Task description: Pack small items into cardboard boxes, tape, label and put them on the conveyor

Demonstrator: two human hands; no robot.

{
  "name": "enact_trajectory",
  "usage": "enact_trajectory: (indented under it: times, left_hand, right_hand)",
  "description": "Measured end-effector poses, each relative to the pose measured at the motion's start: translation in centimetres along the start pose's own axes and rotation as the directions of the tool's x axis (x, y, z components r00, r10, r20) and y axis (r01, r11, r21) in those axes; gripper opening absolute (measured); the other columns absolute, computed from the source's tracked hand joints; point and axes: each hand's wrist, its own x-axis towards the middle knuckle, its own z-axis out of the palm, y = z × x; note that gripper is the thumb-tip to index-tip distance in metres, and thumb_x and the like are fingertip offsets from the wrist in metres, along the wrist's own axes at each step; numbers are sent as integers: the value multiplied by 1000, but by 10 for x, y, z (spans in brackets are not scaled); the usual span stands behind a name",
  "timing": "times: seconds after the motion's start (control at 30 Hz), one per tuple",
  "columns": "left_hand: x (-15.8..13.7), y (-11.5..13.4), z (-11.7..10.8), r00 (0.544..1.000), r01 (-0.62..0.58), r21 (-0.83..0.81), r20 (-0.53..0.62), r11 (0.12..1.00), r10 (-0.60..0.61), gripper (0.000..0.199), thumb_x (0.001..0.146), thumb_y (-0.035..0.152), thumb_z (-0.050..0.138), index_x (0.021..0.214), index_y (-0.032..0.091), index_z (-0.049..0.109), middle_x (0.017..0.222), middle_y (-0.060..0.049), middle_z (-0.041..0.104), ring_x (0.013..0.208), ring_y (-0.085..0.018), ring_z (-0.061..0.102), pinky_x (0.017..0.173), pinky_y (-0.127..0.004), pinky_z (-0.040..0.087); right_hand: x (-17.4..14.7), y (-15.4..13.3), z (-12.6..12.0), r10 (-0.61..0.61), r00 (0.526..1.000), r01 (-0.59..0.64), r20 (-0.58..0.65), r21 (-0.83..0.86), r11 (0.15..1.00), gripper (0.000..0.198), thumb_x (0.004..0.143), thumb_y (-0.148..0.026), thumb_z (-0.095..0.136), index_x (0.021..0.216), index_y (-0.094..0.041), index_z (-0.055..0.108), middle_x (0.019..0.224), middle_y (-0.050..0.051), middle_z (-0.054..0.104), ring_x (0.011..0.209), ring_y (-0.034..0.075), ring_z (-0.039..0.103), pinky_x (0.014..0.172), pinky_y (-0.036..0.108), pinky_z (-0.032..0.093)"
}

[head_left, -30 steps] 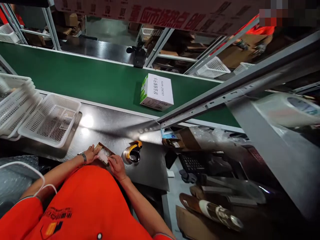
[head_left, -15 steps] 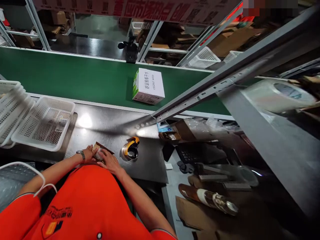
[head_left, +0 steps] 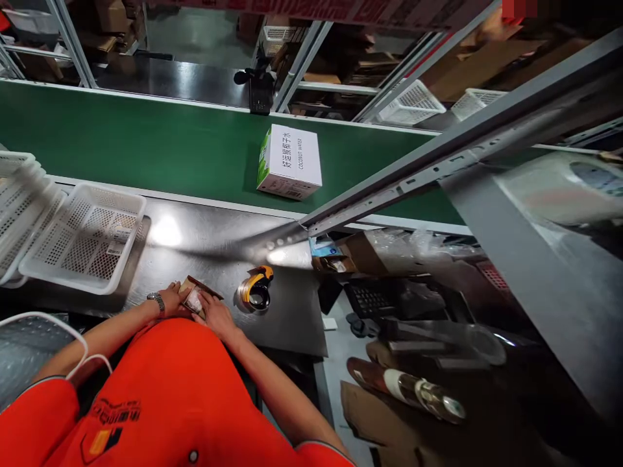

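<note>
A small brown cardboard box (head_left: 185,283) lies at the front edge of the metal worktable, close against my orange shirt. A pale, shiny plastic-wrapped packet (head_left: 193,300) shows at the box, between my hands. My left hand (head_left: 171,299), with a watch at its wrist, is closed on the box's left side. From the right, my right hand (head_left: 217,314) grips the packet with its fingers along the box. The undersides of both hands and the box's lower part are hidden. To the right, a yellow-and-black tape dispenser (head_left: 256,289) rests on the metal.
White plastic baskets (head_left: 117,275) stand at the left, some stacked. A coconut water carton (head_left: 296,155) sits on the green conveyor belt (head_left: 160,143) beyond the table. A slanting metal post (head_left: 389,188) rises at the right, beside a lower shelf with a keyboard (head_left: 370,296).
The packet between my hands shows paler and flatter than before, and my right fingers have shifted slightly on it. The view has tilted a little; carton and tape dispenser stay in place.
</note>
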Motion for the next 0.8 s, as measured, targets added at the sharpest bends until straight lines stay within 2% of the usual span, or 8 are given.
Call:
enact_trajectory:
  times: [0.17, 0.27, 0.37, 0.43, 0.57, 0.63, 0.73, 0.8]
  left_hand:
    - [7, -7, -2, 996, -68, -15, -56, 998, 67, 80, 107, 41, 82, 181, 23, 55, 186, -26, 47, 170, -48, 49, 136, -55, 46]
    - [15, -6, -10, 998, -55, 37, -24, 998, 56, 77, 105, 42, 84, 177, 26, 61, 184, -24, 50, 162, -48, 57, 131, -54, 51]
    - [19, -5, -18, 998, -45, 27, -32, 999, 45, 76, 100, 45, 91, 170, 29, 68, 184, -23, 50, 156, -49, 62, 129, -53, 52]
    - [21, -5, -20, 997, -39, -54, -70, 998, 35, 71, 95, 41, 96, 162, 28, 75, 180, -22, 55, 151, -47, 66, 127, -49, 52]
    - [28, -3, -16, 990, 18, -199, -134, 980, -46, 51, 94, 34, 95, 142, 23, 81, 156, -18, 73, 137, -38, 74, 118, -40, 55]
    - [33, 0, -14, 981, 79, -220, -155, 972, -115, 49, 92, 35, 96, 134, 20, 78, 148, -18, 75, 130, -36, 77, 110, -38, 57]
    - [38, 2, -13, 961, 169, -272, -168, 947, -219, 63, 84, 36, 103, 134, 17, 70, 137, -18, 78, 122, -35, 79, 98, -35, 58]
    - [41, 2, -14, 950, 198, -314, -174, 929, -261, 75, 80, 36, 107, 138, 16, 65, 133, -17, 81, 120, -35, 80, 94, -34, 56]
  right_hand:
    - [15, -7, -5, 52, 999, -52, 7, 23, 998, 74, 101, -48, 83, 165, -13, 66, 169, 23, 67, 139, 39, 71, 115, 47, 60]
    - [18, -4, -3, 34, 999, -33, -22, 45, 998, 70, 98, -48, 86, 158, -15, 70, 158, 22, 72, 132, 37, 75, 111, 46, 62]
    - [8, 4, 10, -23, 988, 40, -155, 108, 993, 63, 98, -38, 87, 157, -22, 72, 164, 19, 69, 137, 34, 74, 112, 47, 64]
    - [-1, 10, 23, -25, 967, 61, -253, 133, 989, 53, 102, -31, 81, 154, -23, 75, 167, 17, 68, 139, 33, 73, 114, 48, 65]
    - [-14, 17, 44, 103, 896, -17, -432, 200, 980, 26, 109, -28, 72, 130, -22, 85, 130, 14, 82, 121, 29, 78, 106, 45, 68]
    - [-15, 17, 47, 175, 860, -83, -480, 205, 975, 24, 108, -27, 72, 126, -21, 86, 121, 14, 81, 116, 31, 76, 102, 46, 67]
    - [-10, 12, 38, 196, 824, -169, -532, 100, 981, 47, 103, -25, 77, 149, -21, 77, 145, 21, 76, 136, 38, 69, 119, 61, 59]
    - [-3, 8, 25, 172, 842, -194, -512, 10, 981, 76, 98, -28, 82, 170, -18, 61, 171, 25, 61, 160, 45, 55, 135, 73, 42]
